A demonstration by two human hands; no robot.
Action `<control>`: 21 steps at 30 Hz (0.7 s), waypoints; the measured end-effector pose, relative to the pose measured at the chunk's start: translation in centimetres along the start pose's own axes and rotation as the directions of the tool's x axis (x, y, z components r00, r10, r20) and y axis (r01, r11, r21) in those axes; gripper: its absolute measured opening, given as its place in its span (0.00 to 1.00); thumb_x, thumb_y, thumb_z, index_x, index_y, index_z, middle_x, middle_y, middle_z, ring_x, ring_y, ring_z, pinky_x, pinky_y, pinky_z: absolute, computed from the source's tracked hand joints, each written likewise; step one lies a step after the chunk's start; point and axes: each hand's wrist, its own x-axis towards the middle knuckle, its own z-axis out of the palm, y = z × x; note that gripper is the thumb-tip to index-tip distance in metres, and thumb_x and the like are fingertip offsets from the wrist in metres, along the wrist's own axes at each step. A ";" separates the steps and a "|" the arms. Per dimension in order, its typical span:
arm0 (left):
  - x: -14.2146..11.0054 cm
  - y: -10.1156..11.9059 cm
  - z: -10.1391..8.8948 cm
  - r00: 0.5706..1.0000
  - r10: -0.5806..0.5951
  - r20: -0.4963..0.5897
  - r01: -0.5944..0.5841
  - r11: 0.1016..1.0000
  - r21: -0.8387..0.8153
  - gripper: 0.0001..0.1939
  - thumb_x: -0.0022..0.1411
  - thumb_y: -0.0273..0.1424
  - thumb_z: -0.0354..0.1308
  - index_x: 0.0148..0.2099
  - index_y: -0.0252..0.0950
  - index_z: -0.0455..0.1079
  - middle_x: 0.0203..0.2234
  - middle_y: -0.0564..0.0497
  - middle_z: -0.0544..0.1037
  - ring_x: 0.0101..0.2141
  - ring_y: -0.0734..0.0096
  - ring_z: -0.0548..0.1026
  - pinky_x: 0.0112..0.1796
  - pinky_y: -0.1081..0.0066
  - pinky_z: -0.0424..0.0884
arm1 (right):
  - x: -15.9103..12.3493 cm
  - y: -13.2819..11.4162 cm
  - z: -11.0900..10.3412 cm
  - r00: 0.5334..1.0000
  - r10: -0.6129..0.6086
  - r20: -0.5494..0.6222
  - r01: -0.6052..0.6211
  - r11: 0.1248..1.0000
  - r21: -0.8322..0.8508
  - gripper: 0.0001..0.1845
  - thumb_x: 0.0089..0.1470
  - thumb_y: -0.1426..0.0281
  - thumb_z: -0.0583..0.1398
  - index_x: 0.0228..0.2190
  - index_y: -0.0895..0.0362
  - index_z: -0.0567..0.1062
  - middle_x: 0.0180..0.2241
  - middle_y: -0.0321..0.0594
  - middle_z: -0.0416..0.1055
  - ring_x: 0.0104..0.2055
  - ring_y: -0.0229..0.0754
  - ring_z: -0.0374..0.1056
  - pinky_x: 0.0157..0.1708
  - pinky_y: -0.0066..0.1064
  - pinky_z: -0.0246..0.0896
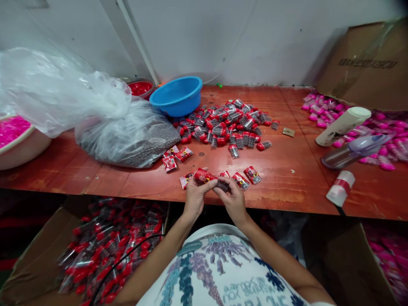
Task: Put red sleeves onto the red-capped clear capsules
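The left hand [195,199] and right hand [235,199] are close together, both clamped on one red packet [204,175]. It lies between them, the left thumb and fingers on its red part and the right ones on its darker end, near the front edge of the tabletop [296,187]. Just beyond, loose packets [253,174] lie near both hands. Farther back sits a heap of red-capped bottles [234,151], with a blue basin [178,100] and a plastic bag [127,136] to its left.
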 end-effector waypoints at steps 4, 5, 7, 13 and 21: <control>0.5 0.6 -0.2 1.000 -0.021 -0.005 0.021 1.000 0.019 0.24 0.40 0.25 0.71 0.42 0.34 0.70 0.27 0.57 0.75 0.27 0.78 0.73 0.34 0.75 0.69 | 0.3 0.0 -0.7 0.996 -0.074 0.048 0.078 0.993 -0.084 0.19 0.51 0.67 0.64 0.47 0.51 0.73 0.44 0.41 0.71 0.46 0.44 0.68 0.48 0.37 0.64; 0.7 0.8 -0.3 0.999 -0.033 -0.010 0.033 0.999 0.010 0.25 0.39 0.25 0.71 0.42 0.35 0.70 0.27 0.56 0.75 0.28 0.77 0.73 0.34 0.75 0.69 | 0.5 0.1 -0.9 0.996 -0.040 0.076 0.043 0.998 -0.041 0.21 0.51 0.67 0.64 0.48 0.51 0.72 0.44 0.41 0.71 0.45 0.44 0.68 0.47 0.37 0.66; 1.0 1.1 -0.5 0.998 -0.054 -0.017 0.054 0.999 0.002 0.26 0.38 0.26 0.72 0.42 0.35 0.69 0.28 0.56 0.76 0.28 0.77 0.73 0.34 0.75 0.70 | 0.8 0.3 -1.1 0.987 0.061 0.146 -0.073 0.994 0.080 0.23 0.51 0.66 0.64 0.50 0.51 0.71 0.43 0.40 0.72 0.42 0.42 0.69 0.44 0.35 0.68; 0.9 0.4 -0.4 0.995 -0.100 -0.012 0.101 0.994 0.040 0.20 0.40 0.28 0.71 0.36 0.33 0.70 0.28 0.54 0.76 0.29 0.73 0.75 0.36 0.71 0.71 | 1.1 1.2 -1.1 0.961 0.213 0.177 -0.256 0.926 0.276 0.22 0.50 0.64 0.63 0.48 0.51 0.73 0.41 0.39 0.73 0.41 0.43 0.70 0.39 0.35 0.71; 1.3 0.7 0.1 1.000 0.021 -0.017 -0.017 0.979 0.201 0.20 0.36 0.29 0.73 0.32 0.33 0.68 0.23 0.57 0.74 0.25 0.76 0.71 0.32 0.73 0.68 | 0.7 0.9 -2.1 0.986 -0.025 0.164 0.043 0.993 -0.110 0.20 0.56 0.69 0.59 0.51 0.48 0.74 0.43 0.41 0.71 0.46 0.44 0.68 0.50 0.39 0.64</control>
